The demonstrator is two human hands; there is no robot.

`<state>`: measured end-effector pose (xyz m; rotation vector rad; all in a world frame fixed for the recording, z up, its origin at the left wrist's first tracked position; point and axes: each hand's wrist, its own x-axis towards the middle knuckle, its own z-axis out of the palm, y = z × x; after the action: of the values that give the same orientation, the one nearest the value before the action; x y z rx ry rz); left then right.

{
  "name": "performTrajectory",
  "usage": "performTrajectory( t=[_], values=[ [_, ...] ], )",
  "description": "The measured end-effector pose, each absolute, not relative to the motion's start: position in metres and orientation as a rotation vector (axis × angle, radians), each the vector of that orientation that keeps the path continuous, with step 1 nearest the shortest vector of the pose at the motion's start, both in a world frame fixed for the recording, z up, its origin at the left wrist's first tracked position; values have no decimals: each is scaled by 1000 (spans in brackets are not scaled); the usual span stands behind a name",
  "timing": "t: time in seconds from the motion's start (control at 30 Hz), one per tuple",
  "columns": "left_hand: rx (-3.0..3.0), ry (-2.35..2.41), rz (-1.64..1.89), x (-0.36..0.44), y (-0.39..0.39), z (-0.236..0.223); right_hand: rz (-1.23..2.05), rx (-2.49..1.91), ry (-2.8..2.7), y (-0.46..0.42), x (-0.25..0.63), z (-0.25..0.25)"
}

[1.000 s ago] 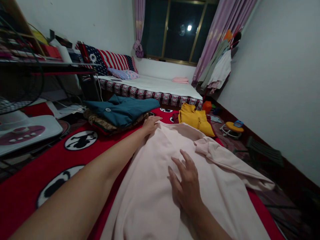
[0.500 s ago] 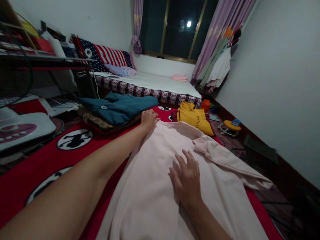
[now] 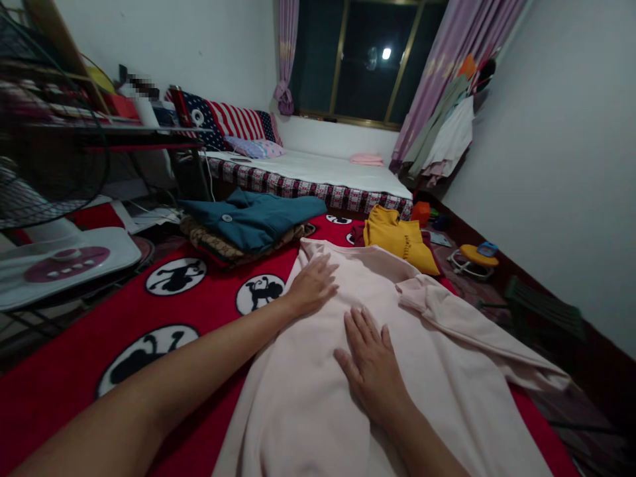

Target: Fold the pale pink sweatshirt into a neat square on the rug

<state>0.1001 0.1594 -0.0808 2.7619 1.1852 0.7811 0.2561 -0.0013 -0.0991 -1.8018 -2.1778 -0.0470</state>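
Note:
A pale pink long-sleeved top (image 3: 318,371) lies spread out in front of me, its neckline pointing away. Its right-hand sleeve is folded back over the body, with the cuff near the collar. My left hand (image 3: 313,285) rests on the upper left of the top, below the shoulder, fingers stretched out. Lower and nearer the middle, my right hand (image 3: 371,364) lies flat on the cloth with its fingers extended. Neither hand grips anything. Under the top is a red blanket (image 3: 218,305) with black-and-white round figures.
A teal garment (image 3: 258,218) lies on a brown patterned one (image 3: 213,245) at the far left. Folded yellow clothing (image 3: 400,238) sits at the far right. A fan base (image 3: 69,262) stands left; a yellow-topped stool (image 3: 477,255) is on the right.
My left hand has left the top's far left corner, come nearer and rightward, and lies on the fabric. My right hand's fingers have flattened. The view has swung slightly left.

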Motion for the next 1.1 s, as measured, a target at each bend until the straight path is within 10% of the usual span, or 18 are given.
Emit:
performTrajectory(
  t=[0.63, 1.1],
  values=[
    [2554, 1551, 851, 97, 157, -97, 233, -1678, -1823, 248, 214, -40],
    [2360, 1761, 826, 104, 156, -96, 112, -2091, -1836, 274, 216, -42]
  ],
)
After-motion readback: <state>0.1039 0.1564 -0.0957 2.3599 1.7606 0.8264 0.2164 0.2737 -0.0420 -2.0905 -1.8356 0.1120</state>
